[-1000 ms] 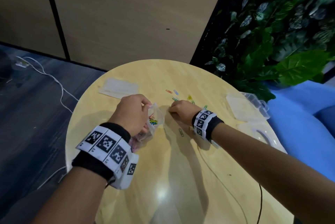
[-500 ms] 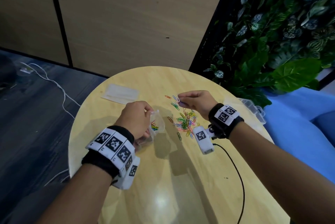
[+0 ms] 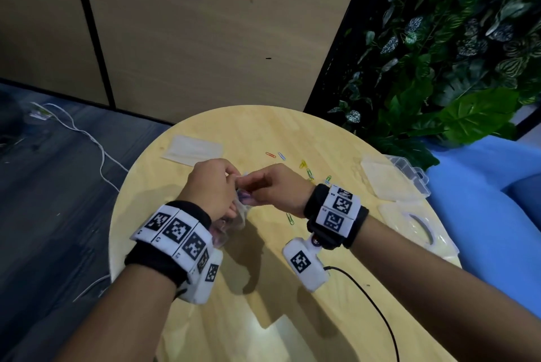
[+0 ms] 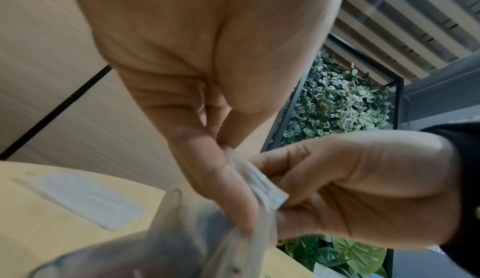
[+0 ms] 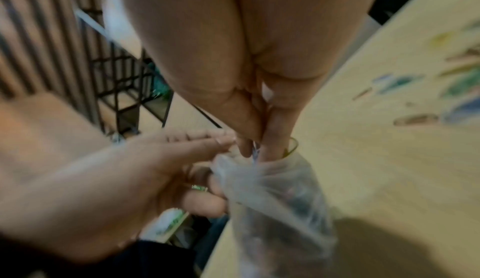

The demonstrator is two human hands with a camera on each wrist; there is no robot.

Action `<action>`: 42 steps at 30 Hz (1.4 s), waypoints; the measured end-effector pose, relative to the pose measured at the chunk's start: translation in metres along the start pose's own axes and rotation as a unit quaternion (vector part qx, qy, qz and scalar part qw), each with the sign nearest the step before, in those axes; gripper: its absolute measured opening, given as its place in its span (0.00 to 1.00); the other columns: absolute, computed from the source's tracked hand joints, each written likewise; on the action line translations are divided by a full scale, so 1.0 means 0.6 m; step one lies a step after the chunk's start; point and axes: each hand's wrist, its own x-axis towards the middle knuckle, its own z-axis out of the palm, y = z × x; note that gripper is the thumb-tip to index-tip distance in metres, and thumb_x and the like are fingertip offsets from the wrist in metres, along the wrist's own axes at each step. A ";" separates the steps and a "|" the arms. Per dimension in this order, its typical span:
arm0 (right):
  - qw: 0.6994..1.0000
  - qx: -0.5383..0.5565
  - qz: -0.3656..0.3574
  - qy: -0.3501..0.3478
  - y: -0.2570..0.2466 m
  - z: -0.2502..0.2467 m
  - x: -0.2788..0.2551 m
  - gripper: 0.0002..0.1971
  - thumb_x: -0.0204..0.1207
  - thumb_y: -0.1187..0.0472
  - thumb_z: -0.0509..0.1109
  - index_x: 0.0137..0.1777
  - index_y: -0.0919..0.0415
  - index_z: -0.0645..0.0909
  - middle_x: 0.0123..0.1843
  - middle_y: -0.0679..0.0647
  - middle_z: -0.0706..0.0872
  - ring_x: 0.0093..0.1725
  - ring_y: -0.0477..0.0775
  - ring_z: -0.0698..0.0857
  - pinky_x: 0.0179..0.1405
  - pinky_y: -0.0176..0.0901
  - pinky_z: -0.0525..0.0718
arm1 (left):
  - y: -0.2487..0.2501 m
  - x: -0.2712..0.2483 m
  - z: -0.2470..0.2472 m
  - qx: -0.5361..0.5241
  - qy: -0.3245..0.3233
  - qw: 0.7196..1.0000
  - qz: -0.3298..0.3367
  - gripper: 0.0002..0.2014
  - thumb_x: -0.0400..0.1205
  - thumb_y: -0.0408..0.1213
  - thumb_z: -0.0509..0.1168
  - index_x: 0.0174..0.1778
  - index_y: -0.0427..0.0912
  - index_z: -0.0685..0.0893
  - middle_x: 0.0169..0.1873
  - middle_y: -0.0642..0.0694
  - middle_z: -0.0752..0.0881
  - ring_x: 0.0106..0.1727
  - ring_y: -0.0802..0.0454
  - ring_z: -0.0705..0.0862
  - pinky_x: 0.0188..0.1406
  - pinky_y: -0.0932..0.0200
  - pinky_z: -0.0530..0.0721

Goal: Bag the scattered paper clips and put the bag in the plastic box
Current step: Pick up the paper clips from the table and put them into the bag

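My left hand (image 3: 231,184) grips the neck of a clear plastic bag (image 3: 234,222) just above the round wooden table (image 3: 248,130). The bag (image 5: 275,200) holds several coloured clips. My right hand (image 3: 250,190) meets it at the bag's mouth. Its fingertips (image 5: 272,145) reach into the opening and pinch a thin blue paper clip (image 5: 255,151). Loose paper clips (image 3: 270,154) lie beyond the hands, one green clip (image 3: 289,218) lies near my right wrist, and others are hidden under that hand. The clear plastic box (image 3: 409,171) stands at the table's right edge.
A flat clear pack (image 3: 193,150) lies at the table's far left. A clear plastic package (image 3: 418,230) sits near the right edge, before the box. A black cable (image 3: 377,306) trails from my right wrist. Plants and a blue seat stand to the right.
My right hand has come back left from the clip pile to the bag's mouth, pinching clips. My left hand has kept hold of the bag and lifted it slightly.
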 end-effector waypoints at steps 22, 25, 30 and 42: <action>0.925 -0.347 0.071 0.141 0.110 -0.149 0.135 0.17 0.85 0.55 0.62 0.72 0.53 0.80 0.70 0.54 0.84 0.66 0.57 0.83 0.65 0.46 0.79 | -0.013 0.011 -0.013 0.017 -0.010 0.999 0.042 0.10 0.89 0.31 0.60 0.50 0.40 0.87 0.34 0.38 0.89 0.25 0.43 0.91 0.27 0.53 0.91; 0.907 -0.392 0.116 0.103 0.136 -0.145 0.180 0.26 0.86 0.47 0.58 0.83 0.53 0.65 0.75 0.59 0.79 0.71 0.62 0.79 0.66 0.51 0.77 | -0.010 0.009 -0.011 0.005 -0.015 0.999 0.050 0.10 0.89 0.31 0.60 0.48 0.40 0.87 0.36 0.37 0.89 0.25 0.41 0.91 0.27 0.47 0.92; 0.866 -0.489 0.106 0.024 0.155 -0.102 0.208 0.26 0.89 0.49 0.46 0.86 0.53 0.55 0.85 0.57 0.61 0.75 0.64 0.74 0.71 0.56 0.75 | 0.002 0.005 -0.019 -0.042 -0.001 0.995 0.089 0.10 0.89 0.31 0.60 0.51 0.38 0.88 0.42 0.41 0.88 0.22 0.49 0.90 0.24 0.54 0.91; 0.803 -0.592 0.064 -0.022 0.168 -0.088 0.084 0.10 0.77 0.70 0.64 0.51 0.61 0.85 0.46 0.59 0.87 0.43 0.61 0.85 0.43 0.52 0.88 | 0.011 -0.011 -0.017 -0.065 0.016 0.992 0.109 0.07 0.88 0.31 0.64 0.50 0.39 0.88 0.45 0.36 0.85 0.25 0.48 0.90 0.25 0.50 0.92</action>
